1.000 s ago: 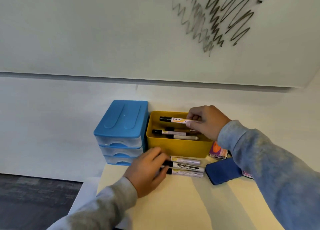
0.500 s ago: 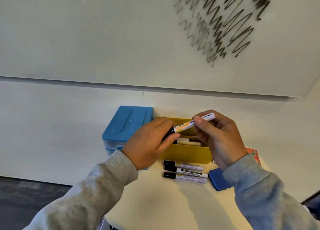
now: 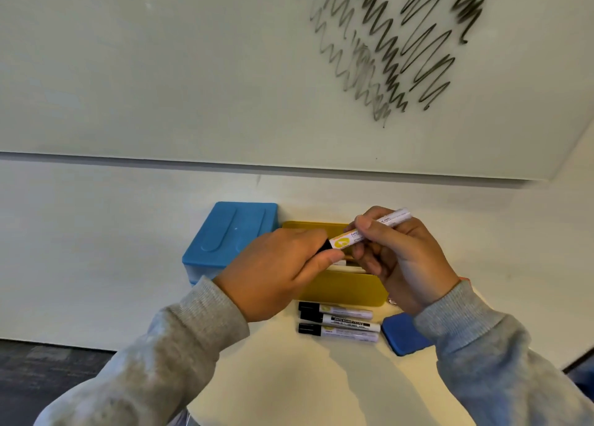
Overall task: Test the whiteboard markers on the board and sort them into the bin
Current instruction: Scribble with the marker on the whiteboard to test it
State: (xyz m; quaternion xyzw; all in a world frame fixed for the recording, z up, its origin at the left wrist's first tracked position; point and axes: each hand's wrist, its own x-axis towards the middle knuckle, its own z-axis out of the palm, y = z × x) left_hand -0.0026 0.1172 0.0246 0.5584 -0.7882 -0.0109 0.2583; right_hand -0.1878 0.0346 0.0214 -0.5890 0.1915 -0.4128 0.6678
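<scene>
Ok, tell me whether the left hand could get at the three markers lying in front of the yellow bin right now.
Probably not yet: the left hand grips the cap end of the marker that the right hand also holds. Otherwise nothing covers the three markers, which lie just below it on the table.

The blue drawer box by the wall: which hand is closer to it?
Left. The left hand overlaps the blue drawer box's near corner, gripping the marker's cap; the right hand holds the barrel over the yellow bin.
</scene>
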